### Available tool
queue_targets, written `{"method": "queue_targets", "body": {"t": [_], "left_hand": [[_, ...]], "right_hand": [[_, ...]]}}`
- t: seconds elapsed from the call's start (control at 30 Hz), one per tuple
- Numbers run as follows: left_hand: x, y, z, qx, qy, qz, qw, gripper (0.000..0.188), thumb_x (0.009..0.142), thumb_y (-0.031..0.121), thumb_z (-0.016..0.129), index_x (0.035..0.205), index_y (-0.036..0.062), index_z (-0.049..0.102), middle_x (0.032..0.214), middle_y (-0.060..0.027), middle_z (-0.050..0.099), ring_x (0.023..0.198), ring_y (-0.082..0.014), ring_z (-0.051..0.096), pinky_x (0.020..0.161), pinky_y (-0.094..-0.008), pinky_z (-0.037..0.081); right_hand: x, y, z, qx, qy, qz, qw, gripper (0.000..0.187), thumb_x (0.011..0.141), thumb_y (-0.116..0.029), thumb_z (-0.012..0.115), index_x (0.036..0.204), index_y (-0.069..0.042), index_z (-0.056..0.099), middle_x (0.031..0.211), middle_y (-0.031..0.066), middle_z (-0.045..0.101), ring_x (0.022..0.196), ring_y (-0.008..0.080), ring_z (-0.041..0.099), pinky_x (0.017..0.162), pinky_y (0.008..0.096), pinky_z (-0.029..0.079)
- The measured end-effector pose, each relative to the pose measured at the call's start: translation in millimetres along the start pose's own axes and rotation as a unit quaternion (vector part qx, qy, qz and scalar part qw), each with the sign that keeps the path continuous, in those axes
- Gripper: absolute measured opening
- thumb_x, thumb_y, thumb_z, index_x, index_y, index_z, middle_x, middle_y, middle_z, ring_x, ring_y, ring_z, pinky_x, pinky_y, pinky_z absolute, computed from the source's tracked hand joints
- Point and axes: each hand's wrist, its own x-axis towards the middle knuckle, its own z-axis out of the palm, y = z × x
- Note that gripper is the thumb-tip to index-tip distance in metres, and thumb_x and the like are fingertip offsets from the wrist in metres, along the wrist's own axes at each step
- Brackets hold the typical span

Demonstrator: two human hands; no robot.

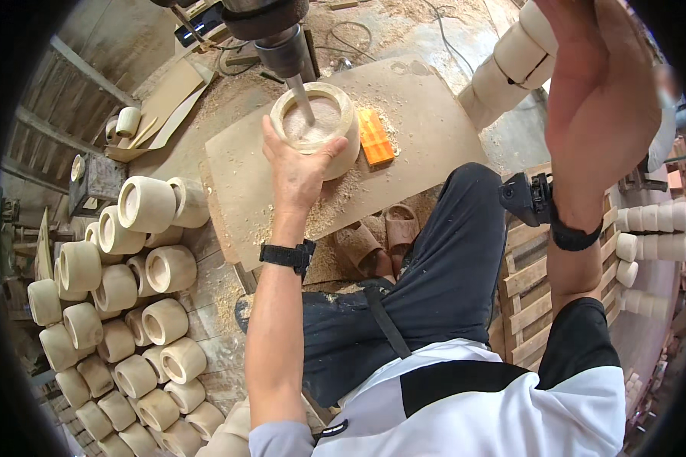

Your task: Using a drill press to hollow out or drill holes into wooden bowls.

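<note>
A round, thick-walled pale wooden bowl (344, 114) stands on a flat board under a drill press. The press's bit (302, 99) reaches down inside the bowl's rim. My left hand (296, 171) grips the near side of the bowl, thumb on the right and fingers round the left. Close against the bowl's right side lies an orange block (376, 137) with wood shavings around it. My right hand (598, 84) is raised high at the upper right, close to the camera. Its fingers run past the top edge, so what they hold or touch is hidden.
The board (427, 114) carries scattered shavings. Many similar wooden bowls (171, 268) are stacked on the left. A row of joined wooden pieces (511, 65) lies at the upper right. Below it is a slatted pallet (527, 270). The drill chuck (282, 49) hangs above the bowl.
</note>
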Motion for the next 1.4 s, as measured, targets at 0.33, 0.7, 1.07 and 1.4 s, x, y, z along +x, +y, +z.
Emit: {"method": "queue_targets", "body": {"t": [0.33,0.7,1.07,1.4], "left_hand": [[-1,6,-11,-0.011,-0.02,0.017,1.0,0.095,0.069,0.022,0.088,0.138,-0.0039,0.027,0.131,-0.0202,0.047,0.12,-0.0283,0.052,0.102,-0.0373,0.046],[-2,0,-8,-0.01,-0.014,0.002,1.0,0.091,0.069,0.022,0.088,0.135,-0.0022,0.029,0.128,-0.0184,0.049,0.118,-0.0283,0.054,0.101,-0.0374,0.045],[-6,19,-14,0.016,-0.018,-0.034,0.999,0.113,0.068,0.029,0.089,0.146,-0.0046,0.015,0.139,-0.0254,0.034,0.13,-0.0349,0.04,0.108,-0.0419,0.038],[-6,14,-13,0.026,-0.033,-0.034,0.999,0.118,0.069,0.039,0.086,0.148,0.0004,0.007,0.138,-0.0281,0.032,0.132,-0.0404,0.034,0.111,-0.0461,0.034]], "right_hand": [[-30,62,-38,-0.283,-0.049,-0.227,0.931,0.041,0.101,-0.022,0.048,0.123,0.011,0.056,0.11,0.0233,0.066,0.092,0.0303,0.071,0.08,0.0337,0.057],[-29,77,-73,-0.309,-0.26,-0.151,0.902,0.043,0.105,-0.025,0.039,0.135,0.004,0.049,0.112,0.0213,0.066,0.092,0.0294,0.071,0.08,0.0356,0.056],[-31,112,-89,-0.3,-0.24,-0.047,0.922,0.041,0.105,-0.025,0.042,0.133,0.004,0.051,0.101,0.0124,0.067,0.082,0.0185,0.07,0.07,0.027,0.056],[9,119,-100,-0.42,-0.335,0.057,0.841,0.032,0.102,-0.025,0.046,0.118,0.0,0.06,0.095,0.0057,0.068,0.086,0.0132,0.068,0.064,0.0257,0.055]]}}
